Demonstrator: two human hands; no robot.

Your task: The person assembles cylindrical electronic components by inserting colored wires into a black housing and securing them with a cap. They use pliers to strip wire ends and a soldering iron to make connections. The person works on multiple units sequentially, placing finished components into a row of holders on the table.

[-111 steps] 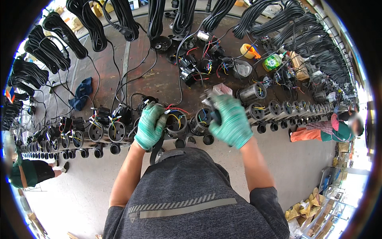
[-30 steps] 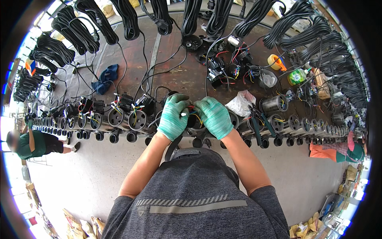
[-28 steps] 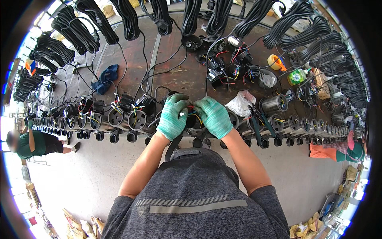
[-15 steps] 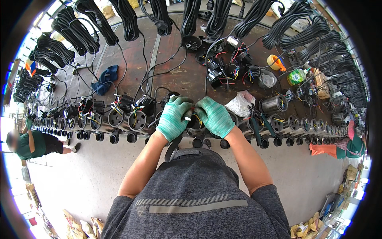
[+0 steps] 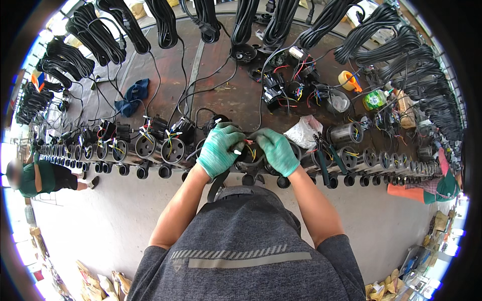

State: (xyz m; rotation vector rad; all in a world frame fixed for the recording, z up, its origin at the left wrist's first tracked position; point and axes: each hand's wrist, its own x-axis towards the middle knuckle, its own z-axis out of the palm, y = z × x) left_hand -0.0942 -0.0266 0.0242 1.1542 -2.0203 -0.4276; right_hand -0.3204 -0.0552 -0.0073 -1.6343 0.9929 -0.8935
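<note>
Between gloved hands (green knit), round black housing [image 5: 249,156].

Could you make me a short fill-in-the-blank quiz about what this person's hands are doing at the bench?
1. Both hands, the left hand and the right hand, wear ____ gloves.
2. The hands meet over a round black housing with coloured ____ sticking out of it.
3. A crumpled blue ____ lies on the workbench, off to the person's left.
4. Along the far edge of the bench hang bundles of coiled black ____.

Missing words: green; wires; cloth; cable
</note>
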